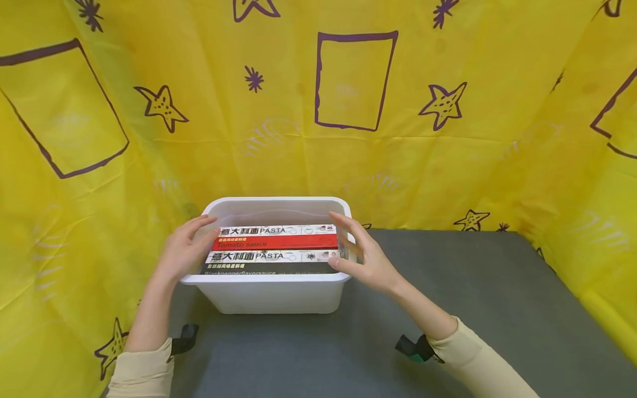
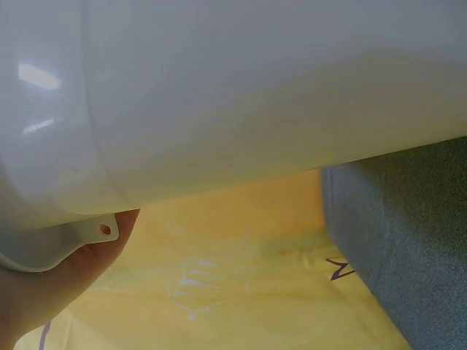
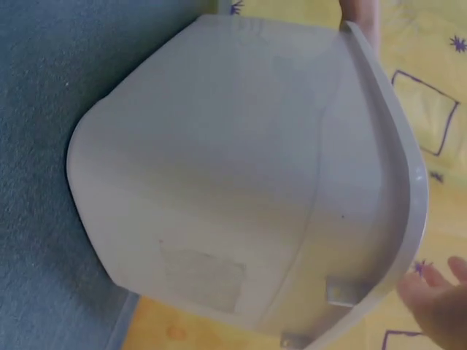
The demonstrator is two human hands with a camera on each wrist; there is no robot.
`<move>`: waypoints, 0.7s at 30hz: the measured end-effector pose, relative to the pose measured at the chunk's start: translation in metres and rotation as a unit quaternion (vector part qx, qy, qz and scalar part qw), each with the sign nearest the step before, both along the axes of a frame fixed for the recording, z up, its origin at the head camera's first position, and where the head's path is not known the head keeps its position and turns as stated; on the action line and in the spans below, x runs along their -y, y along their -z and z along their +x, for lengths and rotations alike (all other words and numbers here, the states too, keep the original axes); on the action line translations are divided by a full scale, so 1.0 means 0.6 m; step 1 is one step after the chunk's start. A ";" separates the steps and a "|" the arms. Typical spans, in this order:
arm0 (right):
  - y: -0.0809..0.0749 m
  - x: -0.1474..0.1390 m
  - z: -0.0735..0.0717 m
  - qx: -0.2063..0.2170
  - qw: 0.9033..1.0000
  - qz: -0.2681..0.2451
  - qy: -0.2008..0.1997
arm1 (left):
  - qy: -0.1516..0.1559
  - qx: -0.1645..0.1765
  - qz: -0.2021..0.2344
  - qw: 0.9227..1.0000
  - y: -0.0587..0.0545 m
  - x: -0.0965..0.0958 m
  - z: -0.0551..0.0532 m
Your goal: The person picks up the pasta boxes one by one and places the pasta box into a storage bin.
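A white plastic bin [image 1: 273, 297] stands upright on the dark grey table. Two pasta boxes lie side by side inside it: a red tomato sauce box [image 1: 301, 242] at the back, and a black pepper sauce box [image 1: 298, 267] in front. Over the bin's left rim reaches my left hand [image 1: 180, 251], its fingers loosely extended by the left ends of the boxes. At the opposite side, my right hand [image 1: 370, 260] has thumb and fingers spread apart near the boxes' right ends. In the left wrist view, the bin's wall [image 2: 241, 95] hides most of the left hand.
The grey table [image 1: 448, 298] extends to the right and front of the bin. A yellow cloth [image 1: 278, 155] with purple drawings hangs behind and at both sides, close to the bin's back. Black wrist straps [image 1: 185, 338] sit at both sleeve cuffs.
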State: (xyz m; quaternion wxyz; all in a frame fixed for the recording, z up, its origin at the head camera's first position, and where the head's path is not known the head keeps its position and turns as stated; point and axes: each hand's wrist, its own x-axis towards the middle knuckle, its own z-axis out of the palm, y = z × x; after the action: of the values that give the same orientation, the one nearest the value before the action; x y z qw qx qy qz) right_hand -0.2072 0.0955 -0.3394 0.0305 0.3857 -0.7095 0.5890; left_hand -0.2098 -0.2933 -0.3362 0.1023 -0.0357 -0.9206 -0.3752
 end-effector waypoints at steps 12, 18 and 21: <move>0.018 -0.032 0.007 -0.037 0.991 0.070 0.109 | -0.005 -0.041 -0.020 0.999 0.000 -0.011 -0.005; 0.038 -0.068 -0.009 -0.088 0.960 0.165 0.209 | -0.038 -0.209 -0.113 0.971 0.003 -0.012 0.002; 0.047 -0.093 -0.023 -0.107 0.937 0.211 0.258 | -0.053 -0.226 -0.172 0.957 -0.003 -0.024 0.010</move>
State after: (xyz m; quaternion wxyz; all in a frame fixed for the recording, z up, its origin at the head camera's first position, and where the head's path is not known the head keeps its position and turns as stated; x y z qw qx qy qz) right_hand -0.2207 0.1512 -0.3676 0.1754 0.2479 -0.8851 0.3528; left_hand -0.2037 -0.2788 -0.3342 0.3197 -0.0883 -0.9247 -0.1870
